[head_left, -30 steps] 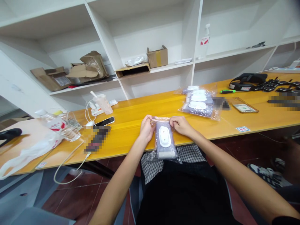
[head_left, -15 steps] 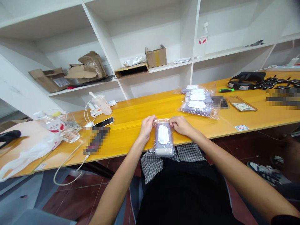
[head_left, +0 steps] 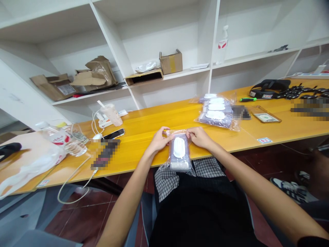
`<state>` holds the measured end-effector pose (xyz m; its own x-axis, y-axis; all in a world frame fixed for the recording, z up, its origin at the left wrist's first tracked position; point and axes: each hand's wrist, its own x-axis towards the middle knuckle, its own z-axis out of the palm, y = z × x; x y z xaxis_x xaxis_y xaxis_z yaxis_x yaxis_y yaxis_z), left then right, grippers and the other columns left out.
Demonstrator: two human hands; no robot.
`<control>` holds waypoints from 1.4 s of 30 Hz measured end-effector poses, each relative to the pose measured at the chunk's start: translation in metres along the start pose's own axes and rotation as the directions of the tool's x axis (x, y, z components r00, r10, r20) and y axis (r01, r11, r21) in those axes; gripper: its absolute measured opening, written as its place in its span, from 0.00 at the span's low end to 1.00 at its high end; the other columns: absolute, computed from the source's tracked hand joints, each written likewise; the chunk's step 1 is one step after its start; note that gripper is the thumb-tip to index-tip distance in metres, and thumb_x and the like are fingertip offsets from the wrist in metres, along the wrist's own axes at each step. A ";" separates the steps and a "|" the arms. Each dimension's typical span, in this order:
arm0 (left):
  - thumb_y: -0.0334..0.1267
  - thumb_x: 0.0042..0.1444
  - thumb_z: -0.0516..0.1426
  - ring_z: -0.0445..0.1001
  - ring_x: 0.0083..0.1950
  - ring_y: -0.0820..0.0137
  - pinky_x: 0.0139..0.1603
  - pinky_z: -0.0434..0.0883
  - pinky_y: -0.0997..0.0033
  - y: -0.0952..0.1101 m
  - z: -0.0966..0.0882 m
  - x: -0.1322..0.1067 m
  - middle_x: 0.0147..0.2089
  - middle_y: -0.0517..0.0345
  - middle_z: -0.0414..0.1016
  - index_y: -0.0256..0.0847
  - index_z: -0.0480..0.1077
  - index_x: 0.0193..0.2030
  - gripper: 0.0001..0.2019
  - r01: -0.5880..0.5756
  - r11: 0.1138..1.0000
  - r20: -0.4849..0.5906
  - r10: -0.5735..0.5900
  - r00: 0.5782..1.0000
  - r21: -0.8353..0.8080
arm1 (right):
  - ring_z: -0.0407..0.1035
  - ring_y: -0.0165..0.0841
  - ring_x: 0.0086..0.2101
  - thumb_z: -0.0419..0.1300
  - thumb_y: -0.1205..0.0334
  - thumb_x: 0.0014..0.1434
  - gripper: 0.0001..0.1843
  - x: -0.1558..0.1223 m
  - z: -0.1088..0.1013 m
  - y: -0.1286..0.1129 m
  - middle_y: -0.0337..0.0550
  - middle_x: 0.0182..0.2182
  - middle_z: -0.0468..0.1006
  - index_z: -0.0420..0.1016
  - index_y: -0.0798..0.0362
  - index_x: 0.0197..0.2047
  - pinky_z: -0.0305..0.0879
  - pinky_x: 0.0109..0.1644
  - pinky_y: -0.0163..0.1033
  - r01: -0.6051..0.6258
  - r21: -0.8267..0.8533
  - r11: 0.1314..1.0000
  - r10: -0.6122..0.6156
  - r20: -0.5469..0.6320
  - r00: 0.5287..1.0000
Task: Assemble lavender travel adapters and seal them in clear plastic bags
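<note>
My left hand (head_left: 159, 140) and my right hand (head_left: 198, 137) pinch the top edge of a clear plastic bag (head_left: 179, 167) from either side. Inside it is a flat purple-grey pack with a white oval piece (head_left: 179, 147), resting over the front edge of the yellow wooden table (head_left: 138, 139). A small stack of similar bagged packs (head_left: 216, 116) lies on the table beyond my right hand. A pixelated, blurred-out object (head_left: 105, 154) lies to the left of my left hand.
A black phone (head_left: 114, 133), a plastic cup with a straw (head_left: 111, 115) and a plastic bottle (head_left: 64, 141) stand at left. A green-handled screwdriver (head_left: 248, 99) lies at right. White shelves (head_left: 164, 85) behind hold cardboard boxes (head_left: 171, 62).
The bagged pack has shifted up and away from me, further onto the table edge. My left hand has moved right, closer to the pack, and the view has drifted slightly.
</note>
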<state>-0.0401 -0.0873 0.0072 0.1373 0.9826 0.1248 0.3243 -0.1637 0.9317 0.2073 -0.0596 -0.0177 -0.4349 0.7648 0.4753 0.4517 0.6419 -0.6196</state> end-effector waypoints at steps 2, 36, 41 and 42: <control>0.41 0.59 0.67 0.70 0.22 0.77 0.24 0.69 0.72 -0.004 0.000 0.000 0.39 0.54 0.75 0.42 0.66 0.56 0.22 0.012 0.999 0.042 -0.011 0.999 -0.041 | 0.68 0.33 0.28 0.51 0.74 0.54 0.13 0.000 0.000 0.000 0.38 0.24 0.76 0.72 0.51 0.26 0.59 0.37 0.37 -0.006 -0.010 1.000 0.005 -0.007 1.000; 0.21 0.55 0.52 0.81 0.49 0.61 0.58 0.75 0.56 0.014 -0.020 -0.015 0.50 0.54 0.84 0.48 0.80 0.55 0.27 -0.347 0.849 0.215 0.281 0.935 0.399 | 0.74 0.42 0.49 0.69 0.56 0.63 0.08 -0.008 -0.029 -0.003 0.46 0.46 0.81 0.80 0.48 0.45 0.69 0.57 0.49 0.098 -0.119 0.988 -0.073 0.199 0.977; 0.33 0.65 0.55 0.79 0.54 0.56 0.65 0.70 0.49 0.025 -0.017 -0.018 0.50 0.51 0.84 0.45 0.81 0.46 0.13 -0.295 0.820 0.068 0.302 0.951 0.490 | 0.68 0.51 0.59 0.64 0.68 0.62 0.18 -0.011 -0.029 -0.009 0.52 0.60 0.74 0.84 0.43 0.53 0.65 0.64 0.60 0.138 -0.329 0.934 -0.078 0.191 0.979; 0.36 0.65 0.56 0.77 0.57 0.54 0.67 0.68 0.46 0.027 -0.013 -0.018 0.52 0.49 0.83 0.44 0.81 0.45 0.11 -0.297 0.798 0.014 0.340 0.940 0.525 | 0.66 0.53 0.61 0.62 0.71 0.61 0.21 -0.012 -0.029 -0.011 0.51 0.61 0.73 0.84 0.42 0.53 0.64 0.64 0.62 0.155 -0.360 0.920 -0.092 0.187 0.978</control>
<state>-0.0463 -0.1086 0.0351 0.2526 0.8669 0.4298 0.7092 -0.4680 0.5272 0.2301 -0.0737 0.0014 -0.6125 0.6790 0.4048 0.6289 0.7288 -0.2710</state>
